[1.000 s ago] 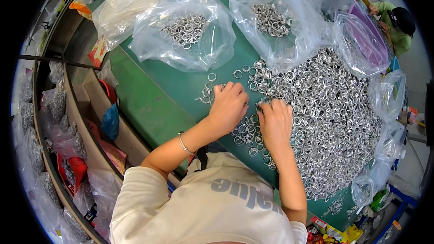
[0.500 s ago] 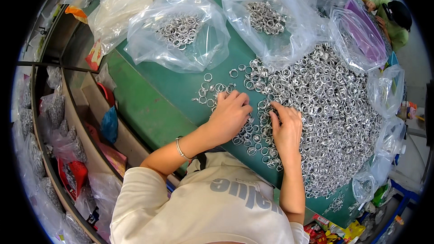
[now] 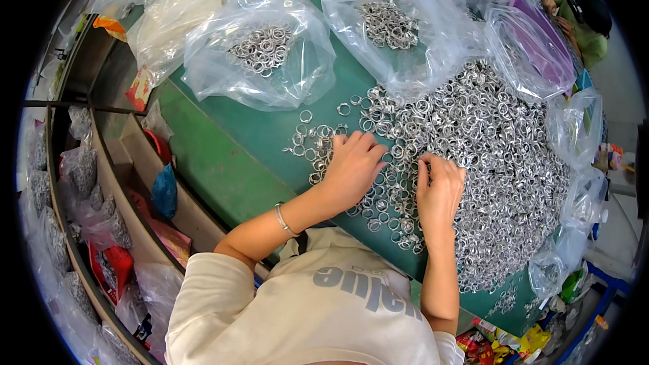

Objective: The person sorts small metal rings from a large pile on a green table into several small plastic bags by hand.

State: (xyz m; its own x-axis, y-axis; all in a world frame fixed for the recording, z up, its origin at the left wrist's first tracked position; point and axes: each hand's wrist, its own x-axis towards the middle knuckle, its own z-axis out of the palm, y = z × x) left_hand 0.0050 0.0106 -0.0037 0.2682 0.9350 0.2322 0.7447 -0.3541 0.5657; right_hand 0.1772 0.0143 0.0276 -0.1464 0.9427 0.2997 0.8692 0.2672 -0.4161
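A broad heap of silver-coloured rings (image 3: pixel 507 182) covers the right part of the green table (image 3: pixel 270 142). My left hand (image 3: pixel 355 165) is over the heap's left fringe, fingers bent and drawn together; what lies in them is hidden. Beside it, at the left, a small group of loose rings (image 3: pixel 311 142) lies on the tabletop. My right hand (image 3: pixel 439 192) rests at the heap's near-left side with its fingers curled down and thumb close to them. Whether a ring is in its grasp cannot be made out.
Two clear plastic bags, a left bag (image 3: pixel 297 81) and a right bag (image 3: pixel 433 74), stand open behind my hands with rings inside. At far right a person in green (image 3: pixel 595 47) works beside a purple bag (image 3: pixel 541 54). Shelves (image 3: pixel 128 182) with bagged rings run along my left.
My right hand has shifted right over the heap, its fingers more curled. My left hand has moved slightly right, away from the small group. The whole view has shifted slightly.
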